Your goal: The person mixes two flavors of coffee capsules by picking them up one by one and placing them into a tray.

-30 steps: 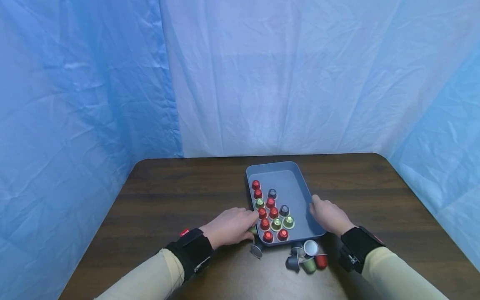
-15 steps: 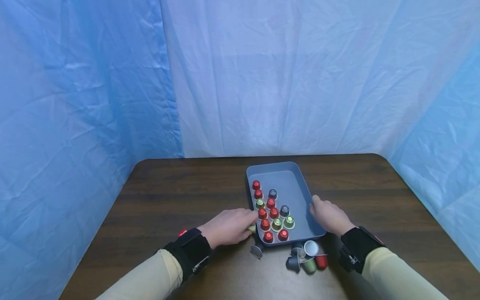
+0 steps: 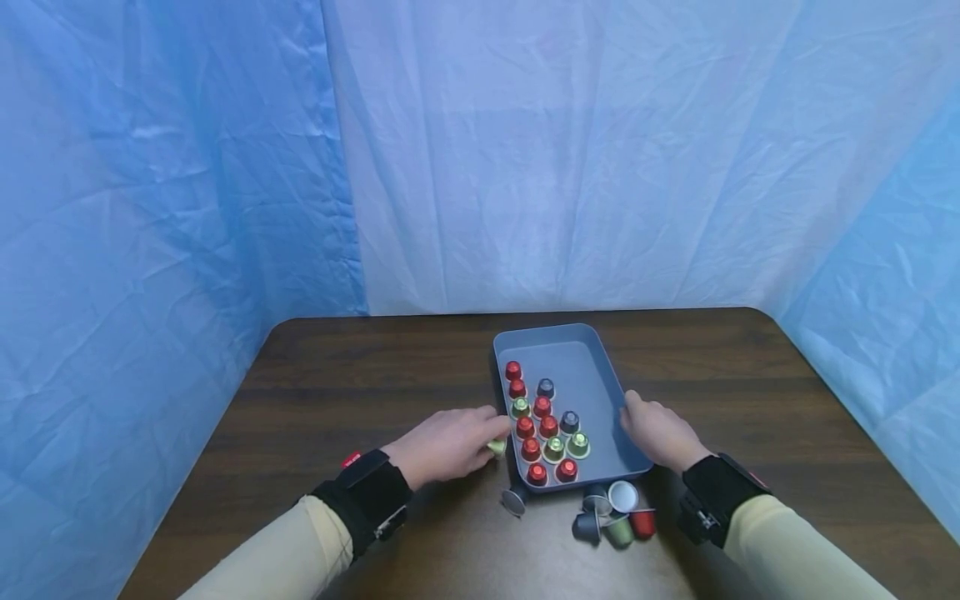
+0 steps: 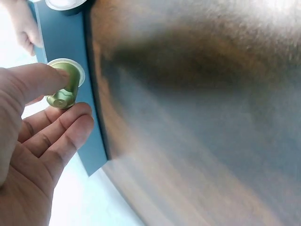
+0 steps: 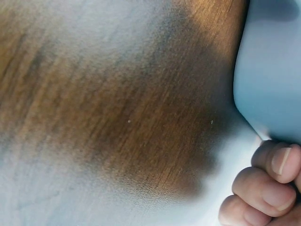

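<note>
My left hand [image 3: 450,443] pinches a green coffee capsule [image 4: 72,85] between thumb and fingers, just outside the left wall of a grey-blue tray [image 3: 581,354]. In the left wrist view the capsule's silvery rim points away from the palm. My right hand [image 3: 663,432] grips the tray's right edge near its front corner, and its curled fingers [image 5: 263,190] show in the right wrist view. Red capsules [image 3: 549,426], green capsules [image 3: 577,444] and dark capsules [image 3: 570,422] stand rim-down in the tray's left part, in slanting rows.
Before the tray's front edge lies a loose cluster with a red capsule [image 3: 642,523], a green capsule [image 3: 619,532] and dark ones. One dark capsule [image 3: 514,500] lies apart near the front left corner. Blue sheets [image 3: 570,167] hang behind the wooden table [image 3: 360,358].
My left hand has drawn slightly left, away from the tray's wall, bringing the green capsule with it. The right hand and the tray stay put.
</note>
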Action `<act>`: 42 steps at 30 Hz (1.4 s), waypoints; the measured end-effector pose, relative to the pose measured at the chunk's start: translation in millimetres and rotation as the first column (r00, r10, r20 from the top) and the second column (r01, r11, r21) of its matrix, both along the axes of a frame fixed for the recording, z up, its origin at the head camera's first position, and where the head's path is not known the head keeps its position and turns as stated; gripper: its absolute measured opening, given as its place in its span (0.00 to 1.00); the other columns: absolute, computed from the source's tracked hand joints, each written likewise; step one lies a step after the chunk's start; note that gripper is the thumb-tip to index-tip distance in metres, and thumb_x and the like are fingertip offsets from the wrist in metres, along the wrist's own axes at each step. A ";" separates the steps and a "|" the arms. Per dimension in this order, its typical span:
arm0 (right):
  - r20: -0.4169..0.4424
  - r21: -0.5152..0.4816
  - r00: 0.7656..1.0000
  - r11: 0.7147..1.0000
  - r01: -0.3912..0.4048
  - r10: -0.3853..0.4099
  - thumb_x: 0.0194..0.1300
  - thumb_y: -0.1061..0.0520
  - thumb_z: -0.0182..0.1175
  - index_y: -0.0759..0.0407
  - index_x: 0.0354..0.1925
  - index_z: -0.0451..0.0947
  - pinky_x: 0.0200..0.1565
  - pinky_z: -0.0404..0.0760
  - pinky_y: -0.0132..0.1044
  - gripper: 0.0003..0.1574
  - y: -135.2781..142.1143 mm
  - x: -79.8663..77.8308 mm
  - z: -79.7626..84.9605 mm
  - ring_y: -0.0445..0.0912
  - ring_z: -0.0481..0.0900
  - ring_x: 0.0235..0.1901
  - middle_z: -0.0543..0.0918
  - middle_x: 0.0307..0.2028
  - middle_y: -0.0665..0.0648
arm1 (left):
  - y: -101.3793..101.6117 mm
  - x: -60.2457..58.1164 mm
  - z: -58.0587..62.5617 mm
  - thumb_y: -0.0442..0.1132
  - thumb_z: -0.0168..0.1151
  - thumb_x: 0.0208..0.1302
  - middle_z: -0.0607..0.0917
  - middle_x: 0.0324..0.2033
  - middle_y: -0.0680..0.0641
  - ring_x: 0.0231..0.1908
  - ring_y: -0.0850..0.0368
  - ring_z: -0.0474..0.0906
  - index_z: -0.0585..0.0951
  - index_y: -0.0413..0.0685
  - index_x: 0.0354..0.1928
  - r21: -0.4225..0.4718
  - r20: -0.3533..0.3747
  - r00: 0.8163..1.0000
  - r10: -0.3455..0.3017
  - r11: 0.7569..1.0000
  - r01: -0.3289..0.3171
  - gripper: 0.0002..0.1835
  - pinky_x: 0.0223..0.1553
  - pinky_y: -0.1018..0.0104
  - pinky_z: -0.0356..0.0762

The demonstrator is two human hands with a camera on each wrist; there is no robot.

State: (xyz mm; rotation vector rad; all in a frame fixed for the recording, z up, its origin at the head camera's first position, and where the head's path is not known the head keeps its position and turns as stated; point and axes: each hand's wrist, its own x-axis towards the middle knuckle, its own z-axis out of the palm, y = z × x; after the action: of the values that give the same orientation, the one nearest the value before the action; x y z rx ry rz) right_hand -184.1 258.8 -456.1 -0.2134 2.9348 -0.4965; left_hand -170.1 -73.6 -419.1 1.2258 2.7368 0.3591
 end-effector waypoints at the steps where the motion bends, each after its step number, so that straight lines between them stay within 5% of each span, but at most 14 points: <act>1: 0.000 0.000 1.000 1.000 0.000 0.000 0.78 0.58 0.51 0.65 0.41 0.69 0.25 0.70 0.39 0.10 0.0 0.0 0.0 0.48 0.74 0.23 0.72 0.22 0.56 | -1.1 0.0 2.2 0.42 0.74 0.64 0.80 0.36 0.58 0.35 0.67 0.78 0.79 0.59 0.49 0.003 -0.003 1.000 0.002 1.000 -0.002 0.16 0.38 0.73 0.78; 10: -0.005 0.001 1.000 1.000 -0.001 0.001 0.78 0.58 0.51 0.65 0.41 0.69 0.26 0.71 0.39 0.10 -0.1 0.3 0.4 0.48 0.74 0.23 0.72 0.22 0.56 | -6.9 -2.5 27.6 0.42 0.77 0.59 0.80 0.38 0.56 0.38 0.63 0.79 0.81 0.57 0.50 -0.034 -0.045 0.996 0.073 0.997 -0.075 0.19 0.45 0.69 0.82; 19: 0.009 0.007 1.000 1.000 0.006 -0.006 0.78 0.57 0.51 0.66 0.43 0.69 0.27 0.73 0.39 0.11 0.2 0.3 0.7 0.48 0.76 0.24 0.73 0.23 0.56 | -5.4 -8.6 44.4 0.41 0.78 0.59 0.80 0.39 0.55 0.39 0.62 0.79 0.82 0.56 0.51 -0.033 -0.108 0.992 0.060 0.997 -0.064 0.19 0.45 0.68 0.82; 31: -0.004 -0.003 1.000 1.000 -0.005 0.005 0.78 0.57 0.52 0.66 0.43 0.70 0.27 0.73 0.39 0.10 -1.4 1.7 1.3 0.47 0.76 0.24 0.72 0.23 0.56 | 15.9 -18.9 55.0 0.38 0.75 0.61 0.83 0.43 0.53 0.44 0.61 0.81 0.85 0.54 0.51 -0.040 -0.139 0.990 0.018 0.999 -0.024 0.16 0.49 0.67 0.83; 42: 0.008 -0.006 1.000 1.000 0.001 -0.001 0.78 0.57 0.52 0.67 0.44 0.70 0.27 0.74 0.39 0.11 -5.6 1.3 2.2 0.47 0.76 0.24 0.73 0.23 0.56 | 38.7 -27.8 54.3 0.37 0.73 0.64 0.81 0.45 0.53 0.46 0.61 0.78 0.85 0.55 0.55 -0.149 -0.095 0.995 0.011 0.989 -0.025 0.17 0.52 0.66 0.81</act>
State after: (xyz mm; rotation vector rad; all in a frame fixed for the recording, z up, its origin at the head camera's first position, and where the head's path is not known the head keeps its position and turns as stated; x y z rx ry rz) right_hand -182.8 253.2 -453.9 -0.2110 2.9262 -0.5054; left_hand -197.9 -34.9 -364.8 1.2094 2.7950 0.0970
